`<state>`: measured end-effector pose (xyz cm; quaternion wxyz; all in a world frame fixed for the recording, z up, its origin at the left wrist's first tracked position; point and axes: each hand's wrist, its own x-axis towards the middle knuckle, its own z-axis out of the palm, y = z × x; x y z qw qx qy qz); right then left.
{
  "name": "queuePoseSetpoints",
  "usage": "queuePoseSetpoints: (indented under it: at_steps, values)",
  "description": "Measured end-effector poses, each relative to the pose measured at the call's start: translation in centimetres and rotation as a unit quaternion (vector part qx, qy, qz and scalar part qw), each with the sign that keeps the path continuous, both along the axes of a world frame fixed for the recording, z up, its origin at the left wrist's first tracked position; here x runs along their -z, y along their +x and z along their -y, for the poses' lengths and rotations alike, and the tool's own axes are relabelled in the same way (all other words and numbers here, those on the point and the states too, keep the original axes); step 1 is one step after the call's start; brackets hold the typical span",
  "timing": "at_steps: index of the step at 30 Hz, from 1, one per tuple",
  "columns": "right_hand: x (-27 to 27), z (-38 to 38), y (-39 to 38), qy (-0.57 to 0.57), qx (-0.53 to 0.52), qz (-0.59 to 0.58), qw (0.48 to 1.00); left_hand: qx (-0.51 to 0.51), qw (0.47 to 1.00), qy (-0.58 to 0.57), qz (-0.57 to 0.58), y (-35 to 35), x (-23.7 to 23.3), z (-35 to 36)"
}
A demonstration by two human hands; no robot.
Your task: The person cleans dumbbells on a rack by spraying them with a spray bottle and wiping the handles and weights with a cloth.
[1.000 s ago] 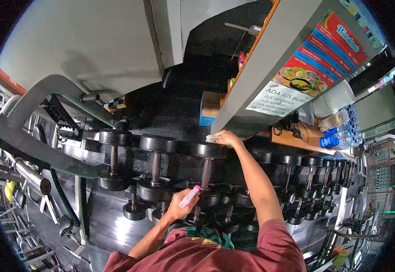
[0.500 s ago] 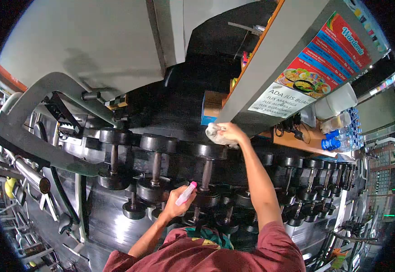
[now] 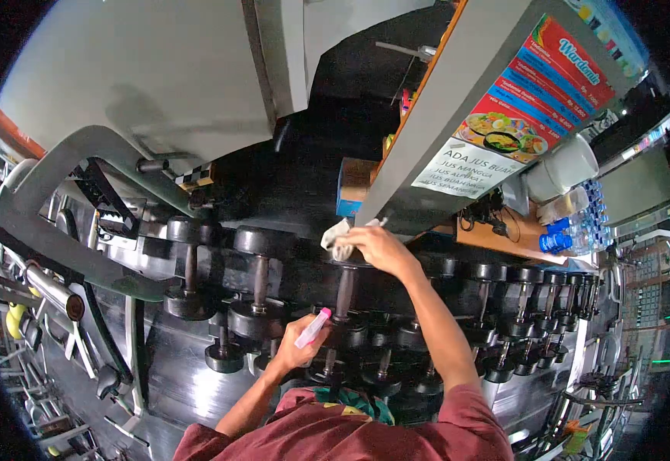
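Note:
In my left hand (image 3: pixel 298 344) is a small clear spray bottle (image 3: pixel 313 329) with a pink top, fingers wrapped round it. My right hand (image 3: pixel 373 244) grips a whitish cloth (image 3: pixel 339 240), which lies against the far end of a black dumbbell (image 3: pixel 345 296) on the rack. That dumbbell's metal handle runs toward me, its near head close beside my left hand. To its left rests another large dumbbell (image 3: pixel 261 284), with one more (image 3: pixel 190 269) farther left.
More dumbbells (image 3: pixel 523 303) line the rack to the right, in two tiers. A grey counter panel with a menu poster (image 3: pixel 538 88) stands beyond my right hand, near a cardboard box (image 3: pixel 356 180). Water bottles (image 3: pixel 585 230) stand at right. A curved machine frame (image 3: pixel 24 207) is at left.
My right hand has moved left and slightly down with the cloth, from beside the counter's corner onto the dumbbell's far head. My left hand stays nearly still with the spray bottle.

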<state>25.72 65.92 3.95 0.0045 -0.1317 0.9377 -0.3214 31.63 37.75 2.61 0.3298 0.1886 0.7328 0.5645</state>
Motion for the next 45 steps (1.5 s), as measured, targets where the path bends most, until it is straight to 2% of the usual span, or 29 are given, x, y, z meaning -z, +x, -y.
queuePoseSetpoints:
  at_steps: [1, 3, 4, 6, 8, 9, 11, 14, 15, 16, 18, 19, 20, 23, 24, 26, 27, 28, 31, 32, 33, 35, 36, 38, 40, 41, 42, 44, 45]
  values:
    - [-0.4, 0.3, 1.6, 0.001, 0.0, -0.001, 1.0, -0.008, 1.0, 0.007, 0.007, 0.2, 0.1, 0.0]
    - [-1.0, 1.2, 4.9, -0.005, 0.118, -0.103, 0.988, -0.015, 1.0, 0.015, 0.012, 0.7, -0.1, 0.1]
    - [-0.8, 1.7, 6.3, -0.005, 0.119, -0.105, 0.987, -0.018, 1.0, 0.011, -0.001, 0.9, -0.4, 0.1]
    - [0.3, 2.6, 8.9, -0.112, 0.312, -0.086, 0.94, -0.019, 1.0, 0.008, -0.018, 1.3, -0.7, 0.3]
    - [3.1, 3.0, 11.5, -0.184, 0.45, -0.003, 0.874, -0.03, 0.999, 0.012, -0.012, 2.0, -0.4, 0.6]
    - [5.8, 3.2, 12.5, -0.164, 0.463, -0.06, 0.869, -0.029, 0.999, 0.013, -0.014, 2.5, -0.1, 0.6]
    - [10.5, 3.5, 13.7, -0.141, 0.469, 0.042, 0.871, -0.066, 0.995, 0.073, 0.02, 3.5, 0.4, 0.8]
    - [12.7, 4.5, 12.5, -0.209, 0.478, 0.17, 0.836, -0.06, 0.998, 0.032, 0.019, 4.7, 0.5, 1.3]
    - [13.5, 4.1, 11.8, -0.323, 0.45, 0.205, 0.807, -0.077, 0.995, 0.052, 0.021, 5.2, 0.3, 1.2]
    - [15.8, 3.8, 10.8, -0.48, 0.472, 0.229, 0.703, -0.08, 0.995, 0.051, 0.019, 5.7, 0.0, 1.2]
    - [13.1, 3.7, 9.6, -0.583, 0.489, 0.271, 0.59, -0.1, 0.994, 0.024, 0.029, 6.5, -0.5, 1.3]
    - [13.8, 3.5, 9.2, -0.661, 0.476, 0.279, 0.508, -0.1, 0.994, 0.022, 0.027, 7.0, -0.6, 1.4]
    - [14.8, 3.5, 9.2, -0.663, 0.474, 0.279, 0.508, -0.115, 0.993, 0.03, 0.027, 7.5, -0.6, 1.4]
    - [15.4, 3.9, 9.0, -0.784, 0.437, 0.244, 0.367, -0.143, 0.988, 0.043, 0.026, 8.8, -0.3, 1.9]
    - [15.2, 4.0, 9.0, -0.784, 0.433, 0.247, 0.369, -0.153, 0.987, 0.046, 0.025, 9.1, -0.2, 2.2]
    - [13.6, 4.4, 9.2, -0.877, 0.37, 0.152, 0.266, -0.16, 0.986, 0.036, 0.018, 9.7, -0.2, 2.7]
    - [16.3, 4.0, 8.4, -0.888, 0.335, 0.122, 0.292, -0.161, 0.986, 0.028, 0.014, 9.9, -0.1, 2.9]
    - [16.0, 4.5, 8.2, -0.888, 0.335, 0.122, 0.291, -0.161, 0.986, 0.028, 0.013, 10.1, 0.1, 3.1]
    - [16.5, 6.0, 7.2, -0.908, 0.327, 0.071, 0.251, -0.155, 0.987, 0.046, 0.023, 10.4, 0.4, 3.4]
    - [14.8, 7.1, 6.8, -0.87, 0.417, 0.069, 0.255, -0.155, 0.987, 0.041, 0.018, 10.4, 0.2, 3.4]
    - [13.1, 8.4, 6.6, -0.868, 0.422, 0.022, 0.262, -0.156, 0.987, 0.036, 0.014, 10.4, 0.0, 3.5]
    - [11.1, 11.3, 5.6, -0.853, 0.41, -0.077, 0.312, -0.161, 0.987, 0.028, 0.004, 10.0, -0.1, 3.7]
    - [6.9, 13.7, 5.9, -0.81, 0.469, -0.09, 0.341, -0.163, 0.986, 0.02, -0.004, 9.9, -0.2, 3.8]
    - [5.6, 15.7, 6.1, -0.771, 0.438, -0.005, 0.463, -0.167, 0.985, 0.027, -0.019, 9.6, -0.9, 3.8]
    - [7.9, 16.8, 4.7, -0.757, 0.411, 0.152, 0.485, -0.171, 0.984, 0.033, -0.036, 9.4, -1.3, 4.0]
    - [8.5, 16.9, 4.2, -0.783, 0.38, 0.207, 0.446, -0.176, 0.984, 0.032, -0.01, 9.2, -1.4, 4.2]
    - [11.2, 17.1, 3.2, -0.812, 0.414, 0.243, 0.332, -0.182, 0.983, 0.03, 0.015, 9.0, -1.5, 4.5]
    - [16.6, 16.0, 1.6, -0.902, 0.321, 0.192, 0.217, -0.186, 0.982, 0.038, 0.016, 8.8, -1.5, 5.1]
    - [16.2, 15.3, 1.6, -0.924, 0.293, 0.162, 0.182, -0.191, 0.98, 0.047, 0.02, 8.7, -1.4, 5.4]
